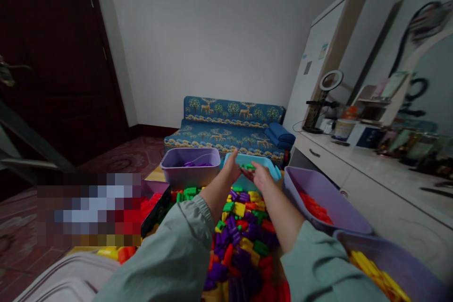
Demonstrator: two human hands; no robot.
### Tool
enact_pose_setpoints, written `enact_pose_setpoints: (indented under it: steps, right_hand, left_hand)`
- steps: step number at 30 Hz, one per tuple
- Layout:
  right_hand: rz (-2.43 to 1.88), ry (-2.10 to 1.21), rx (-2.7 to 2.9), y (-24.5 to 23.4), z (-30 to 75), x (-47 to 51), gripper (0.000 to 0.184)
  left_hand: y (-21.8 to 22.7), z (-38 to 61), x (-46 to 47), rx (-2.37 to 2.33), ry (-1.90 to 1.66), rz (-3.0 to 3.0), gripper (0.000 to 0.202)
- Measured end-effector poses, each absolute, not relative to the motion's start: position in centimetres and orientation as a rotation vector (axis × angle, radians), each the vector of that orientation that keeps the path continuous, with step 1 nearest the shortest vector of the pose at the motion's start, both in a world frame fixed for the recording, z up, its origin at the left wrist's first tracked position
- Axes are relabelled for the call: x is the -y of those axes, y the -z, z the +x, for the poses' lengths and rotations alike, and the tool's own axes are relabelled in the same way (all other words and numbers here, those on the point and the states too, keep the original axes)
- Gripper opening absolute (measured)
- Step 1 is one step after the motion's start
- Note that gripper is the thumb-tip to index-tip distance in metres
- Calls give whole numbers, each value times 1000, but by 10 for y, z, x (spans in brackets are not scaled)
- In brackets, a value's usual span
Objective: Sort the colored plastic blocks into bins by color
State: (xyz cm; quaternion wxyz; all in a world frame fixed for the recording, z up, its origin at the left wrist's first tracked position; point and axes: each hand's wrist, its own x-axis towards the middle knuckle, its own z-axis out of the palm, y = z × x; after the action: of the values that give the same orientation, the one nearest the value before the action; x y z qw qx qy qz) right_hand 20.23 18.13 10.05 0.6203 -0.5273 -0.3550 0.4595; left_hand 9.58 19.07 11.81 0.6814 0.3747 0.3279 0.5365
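Observation:
Both hands are out in front of me, cupped toward each other over a light blue bin (271, 163). My left hand (231, 168) has its thumb up and its palm turned inward. Opposite it, my right hand (261, 175) is curved, with its fingers reaching toward the left one. Small green plastic building blocks (248, 166) rest between the hands, on the fingers. Part of the bin's inside is hidden behind the hands. Beneath my forearms spreads a heap of mixed purple, yellow, red and green blocks (233, 229).
Purple bins surround the heap: one with purple pieces (191, 170), one with red (327, 198), one with yellow (389, 264). A dark box with red pieces (155, 198) is at left, near a blurred patch. A patterned sofa (226, 125) stands behind; a dresser (354, 165) is at right.

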Motion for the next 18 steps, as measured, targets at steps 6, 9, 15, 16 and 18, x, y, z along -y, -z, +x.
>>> enact_pose_setpoints:
  steps: [6, 9, 15, 16, 18]
  right_hand:
    - [-1311, -839, 1099, -58, 194, -142, 24]
    - [-1408, -710, 1274, -34, 188, -120, 20]
    - [-1640, -246, 1831, -5, 171, -90, 54]
    - [-1647, -254, 1864, -2, 167, -85, 55]
    - [-1645, -310, 1879, 0, 159, -76, 55]
  left_hand:
    - [-72, 66, -151, -922, -1284, 1016, 47]
    - [-39, 47, -123, -1129, -1290, 1397, 41]
    - [-4, 31, -92, -1467, -733, 2216, 68]
    - [-4, 30, -89, -1474, -686, 2258, 65]
    - [-7, 28, -80, -1495, -670, 2282, 59]
